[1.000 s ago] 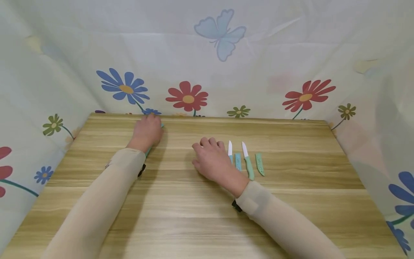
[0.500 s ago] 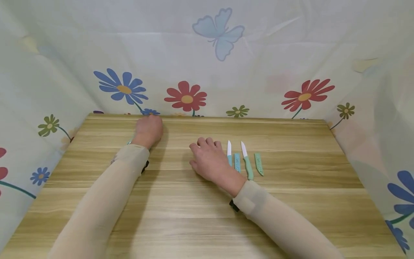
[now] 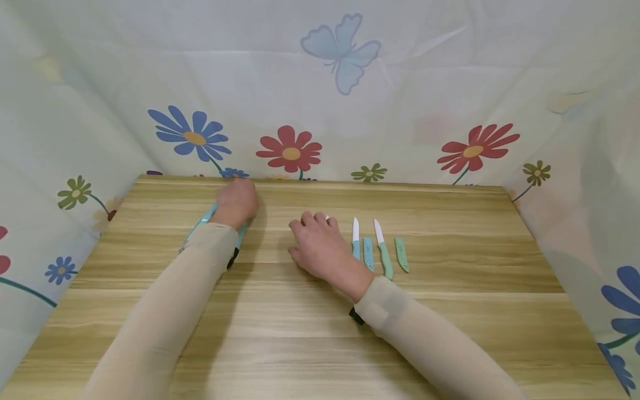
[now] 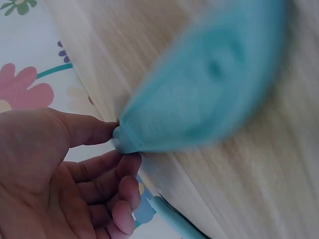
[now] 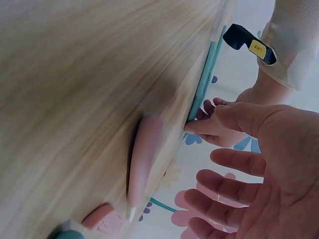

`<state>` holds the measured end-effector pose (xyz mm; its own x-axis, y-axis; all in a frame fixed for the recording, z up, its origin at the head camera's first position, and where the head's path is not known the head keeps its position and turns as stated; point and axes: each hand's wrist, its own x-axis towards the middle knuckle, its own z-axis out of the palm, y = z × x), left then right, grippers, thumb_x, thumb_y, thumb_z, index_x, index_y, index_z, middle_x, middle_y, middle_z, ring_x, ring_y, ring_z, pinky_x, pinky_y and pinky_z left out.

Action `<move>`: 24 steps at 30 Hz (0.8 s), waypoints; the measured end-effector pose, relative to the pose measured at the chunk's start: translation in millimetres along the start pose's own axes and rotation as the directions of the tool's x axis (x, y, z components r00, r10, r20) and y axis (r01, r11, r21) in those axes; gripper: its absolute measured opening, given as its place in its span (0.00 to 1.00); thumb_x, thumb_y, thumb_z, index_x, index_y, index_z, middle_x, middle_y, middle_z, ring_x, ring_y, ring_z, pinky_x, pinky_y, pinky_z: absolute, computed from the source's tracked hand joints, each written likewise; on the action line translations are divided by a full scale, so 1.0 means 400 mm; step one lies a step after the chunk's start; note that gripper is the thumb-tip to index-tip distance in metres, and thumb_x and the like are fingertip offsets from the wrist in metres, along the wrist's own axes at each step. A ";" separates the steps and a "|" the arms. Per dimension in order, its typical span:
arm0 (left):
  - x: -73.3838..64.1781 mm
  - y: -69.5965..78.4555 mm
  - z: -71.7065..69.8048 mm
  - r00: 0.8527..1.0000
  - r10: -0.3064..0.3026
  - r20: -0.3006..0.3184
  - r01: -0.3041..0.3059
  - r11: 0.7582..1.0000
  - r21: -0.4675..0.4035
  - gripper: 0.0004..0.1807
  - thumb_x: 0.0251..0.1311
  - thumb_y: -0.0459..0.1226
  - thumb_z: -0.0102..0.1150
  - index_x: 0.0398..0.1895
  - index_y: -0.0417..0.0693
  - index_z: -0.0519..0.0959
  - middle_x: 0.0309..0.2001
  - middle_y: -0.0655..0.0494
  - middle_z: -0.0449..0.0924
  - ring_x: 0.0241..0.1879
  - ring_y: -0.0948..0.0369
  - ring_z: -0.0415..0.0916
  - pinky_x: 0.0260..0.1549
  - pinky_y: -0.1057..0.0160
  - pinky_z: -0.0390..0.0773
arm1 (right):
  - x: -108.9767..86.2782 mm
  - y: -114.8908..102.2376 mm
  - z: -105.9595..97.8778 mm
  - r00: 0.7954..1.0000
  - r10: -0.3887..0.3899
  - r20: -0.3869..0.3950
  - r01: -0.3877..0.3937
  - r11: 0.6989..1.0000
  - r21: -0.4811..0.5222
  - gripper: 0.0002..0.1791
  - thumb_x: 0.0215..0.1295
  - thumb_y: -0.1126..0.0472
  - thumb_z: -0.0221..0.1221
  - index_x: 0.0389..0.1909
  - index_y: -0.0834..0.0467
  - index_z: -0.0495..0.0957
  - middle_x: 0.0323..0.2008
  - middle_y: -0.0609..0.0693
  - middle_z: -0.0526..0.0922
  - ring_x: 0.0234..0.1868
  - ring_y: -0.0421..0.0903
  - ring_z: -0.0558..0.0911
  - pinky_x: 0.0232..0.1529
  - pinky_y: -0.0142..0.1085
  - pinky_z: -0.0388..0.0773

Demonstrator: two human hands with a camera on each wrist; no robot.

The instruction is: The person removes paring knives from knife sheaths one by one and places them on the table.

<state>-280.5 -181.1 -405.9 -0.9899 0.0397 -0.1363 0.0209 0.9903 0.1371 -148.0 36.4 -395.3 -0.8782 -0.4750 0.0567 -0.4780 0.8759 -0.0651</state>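
My left hand [image 3: 237, 200] is at the far left of the table. In the left wrist view its thumb and fingers pinch the narrow end of a flat teal thing [image 4: 199, 94], which widens away from them. Blur hides its kind. A second slim teal piece [image 4: 174, 219] lies beside that hand. My right hand [image 3: 320, 247] hovers mid-table, fingers loosely spread and holding nothing. Near it, in the right wrist view, lie a pink-handled knife [image 5: 145, 154] with a white blade and a pink sheath [image 5: 104, 219]; the hand mostly hides them from the head camera.
Right of my right hand lie a blue-handled knife [image 3: 355, 239], a blue sheath [image 3: 368, 254], a green-handled knife [image 3: 384, 253] and a green sheath [image 3: 401, 255]. A flowered curtain [image 3: 400, 111] surrounds the wooden table [image 3: 280, 344] at the back and sides.
My left hand has shifted slightly right, and more of the teal thing shows left of its wrist. My right hand has drifted a little left, uncovering more of the blue-handled knife.
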 end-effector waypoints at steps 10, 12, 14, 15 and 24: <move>-0.016 0.009 0.005 0.997 -0.077 0.017 0.079 0.991 -0.108 0.12 0.63 0.29 0.50 0.41 0.33 0.82 0.47 0.34 0.83 0.40 0.45 0.81 0.38 0.43 0.84 | 0.026 -0.026 0.006 0.998 0.021 0.059 -0.023 0.999 0.044 0.29 0.75 0.41 0.63 0.66 0.55 0.80 0.62 0.54 0.79 0.62 0.57 0.77 0.69 0.58 0.69; -0.021 0.013 0.006 0.996 -0.084 0.025 0.087 0.988 -0.127 0.09 0.63 0.30 0.50 0.36 0.36 0.82 0.44 0.37 0.83 0.37 0.47 0.79 0.34 0.46 0.83 | 0.030 -0.031 0.007 0.998 0.021 0.065 -0.025 0.998 0.053 0.29 0.74 0.40 0.62 0.65 0.55 0.81 0.60 0.53 0.80 0.60 0.56 0.77 0.66 0.55 0.71; -0.028 0.017 0.006 0.996 -0.081 0.027 0.084 0.986 -0.146 0.09 0.62 0.29 0.50 0.33 0.37 0.81 0.42 0.39 0.82 0.35 0.48 0.78 0.31 0.49 0.81 | 0.033 -0.037 0.008 0.998 0.022 0.066 -0.025 0.998 0.059 0.29 0.74 0.39 0.62 0.63 0.56 0.81 0.59 0.52 0.80 0.58 0.54 0.77 0.62 0.53 0.73; -0.033 0.019 0.005 0.997 -0.078 0.028 0.082 0.984 -0.157 0.09 0.62 0.29 0.49 0.33 0.38 0.81 0.41 0.39 0.82 0.35 0.48 0.77 0.30 0.51 0.80 | 0.035 -0.041 0.009 0.998 0.020 0.067 -0.024 0.998 0.059 0.29 0.74 0.39 0.62 0.63 0.56 0.82 0.58 0.52 0.80 0.57 0.54 0.77 0.60 0.53 0.73; -0.060 0.047 -0.004 0.990 -0.131 0.055 0.139 0.972 -0.188 0.09 0.66 0.33 0.50 0.34 0.38 0.80 0.40 0.40 0.80 0.33 0.48 0.77 0.30 0.54 0.78 | 0.055 -0.070 0.035 0.996 0.011 0.086 -0.011 1.000 0.005 0.25 0.73 0.34 0.61 0.46 0.54 0.83 0.42 0.49 0.79 0.43 0.50 0.75 0.46 0.46 0.71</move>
<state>-256.6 -163.8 -398.6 -0.9749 -0.0827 -0.2068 -0.1435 0.9433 0.2993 -154.5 0.3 -406.3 -0.8817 -0.4708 -0.0304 -0.4680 0.8809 -0.0711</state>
